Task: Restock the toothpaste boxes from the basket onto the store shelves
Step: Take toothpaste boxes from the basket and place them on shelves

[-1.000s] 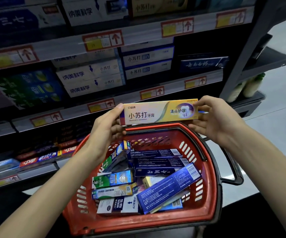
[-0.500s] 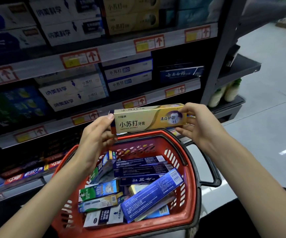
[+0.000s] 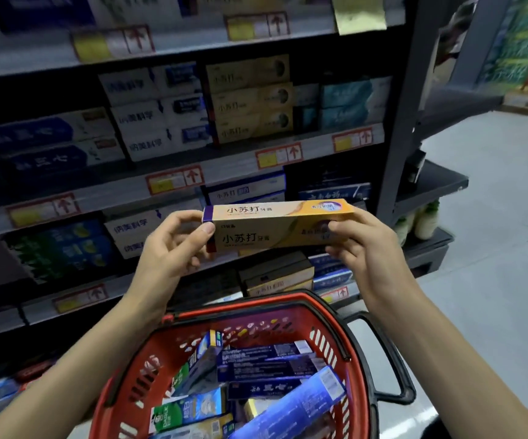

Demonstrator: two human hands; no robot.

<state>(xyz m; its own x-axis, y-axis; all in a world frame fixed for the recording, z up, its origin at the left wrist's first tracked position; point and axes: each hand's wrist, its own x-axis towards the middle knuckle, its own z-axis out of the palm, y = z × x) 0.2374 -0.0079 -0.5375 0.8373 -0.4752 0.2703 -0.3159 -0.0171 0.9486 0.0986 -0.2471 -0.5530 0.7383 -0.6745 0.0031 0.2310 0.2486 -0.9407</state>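
Observation:
I hold a yellow toothpaste box point(image 3: 275, 228) level in front of the shelves, above the red basket point(image 3: 356, 375). My left hand point(image 3: 174, 251) pinches its left end between thumb and fingers. My right hand point(image 3: 367, 248) grips its right end. The basket sits low in view and holds several more toothpaste boxes, blue, green and yellow point(image 3: 256, 384). A stack of matching yellow boxes point(image 3: 250, 103) stands on an upper shelf, straight above the held box.
Shelves with red-arrow price tags point(image 3: 174, 180) fill the left and centre, stocked with white, blue and green boxes. A dark upright post point(image 3: 398, 122) ends the shelving on the right. Beyond it lie low dark shelves with bottles point(image 3: 421, 220) and pale aisle floor.
Both hands have raised the yellow box away from the basket toward the shelves. The view has tilted upward, bringing the upper shelf with matching yellow boxes into sight.

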